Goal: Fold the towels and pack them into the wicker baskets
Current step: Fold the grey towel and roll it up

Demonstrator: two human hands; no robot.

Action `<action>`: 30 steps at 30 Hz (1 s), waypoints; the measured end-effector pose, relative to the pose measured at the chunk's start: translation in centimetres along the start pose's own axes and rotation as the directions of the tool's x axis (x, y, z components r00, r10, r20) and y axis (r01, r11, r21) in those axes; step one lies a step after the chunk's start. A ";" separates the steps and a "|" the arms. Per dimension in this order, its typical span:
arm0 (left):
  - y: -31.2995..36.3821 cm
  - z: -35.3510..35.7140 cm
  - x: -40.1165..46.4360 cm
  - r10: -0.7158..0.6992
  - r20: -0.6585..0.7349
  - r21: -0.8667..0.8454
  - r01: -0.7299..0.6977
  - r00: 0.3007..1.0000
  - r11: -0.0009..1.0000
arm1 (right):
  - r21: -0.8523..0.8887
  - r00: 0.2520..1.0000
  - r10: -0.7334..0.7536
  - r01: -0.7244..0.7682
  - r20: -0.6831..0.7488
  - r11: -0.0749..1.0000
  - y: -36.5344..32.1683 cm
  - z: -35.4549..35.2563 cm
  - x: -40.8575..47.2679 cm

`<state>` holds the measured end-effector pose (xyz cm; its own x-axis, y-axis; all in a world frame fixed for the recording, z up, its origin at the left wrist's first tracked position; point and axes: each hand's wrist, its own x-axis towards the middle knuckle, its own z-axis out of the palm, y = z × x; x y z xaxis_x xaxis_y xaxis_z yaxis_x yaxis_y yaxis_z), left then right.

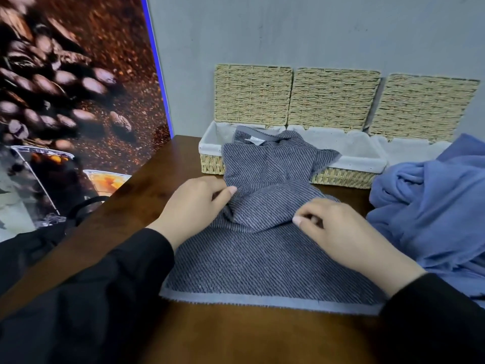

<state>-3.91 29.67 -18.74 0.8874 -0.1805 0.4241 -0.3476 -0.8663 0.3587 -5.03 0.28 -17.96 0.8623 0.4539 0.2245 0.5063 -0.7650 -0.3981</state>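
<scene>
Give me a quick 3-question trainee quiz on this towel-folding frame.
1. True or false: the grey striped towel lies wholly on the table.
2. Which towel sits bunched at the right? A) blue towel B) white C) green
3. How many wicker baskets have raised lids?

Key:
1. False: its far end drapes over the left basket's rim.
2. A.
3. Three. Both the left hand and right hand have a grip on the grey towel's raised fold.
</scene>
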 end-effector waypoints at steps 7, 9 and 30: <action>0.1 3.3 6.1 -0.111 -0.094 -0.129 0.099 0.989 0.987 | -0.003 0.965 0.045 -0.047 -0.259 0.999 -0.3 -2.1 9.0; -0.7 4.7 6.6 -0.084 -0.163 -0.093 0.070 0.983 0.993 | -0.056 0.963 0.060 -0.077 -0.263 0.995 0.3 -2.2 12.2; 1.7 -1.4 9.1 0.169 -0.192 -0.012 -0.175 0.967 0.985 | -0.193 0.914 -0.390 0.366 -0.111 0.911 -2.0 -5.9 15.4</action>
<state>3.14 27.17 -13.08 0.7410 -0.2319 0.6302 -0.5011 -0.8157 0.2891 7.26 6.09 -8.42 0.5914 0.6630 0.4589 0.7781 -0.6186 -0.1091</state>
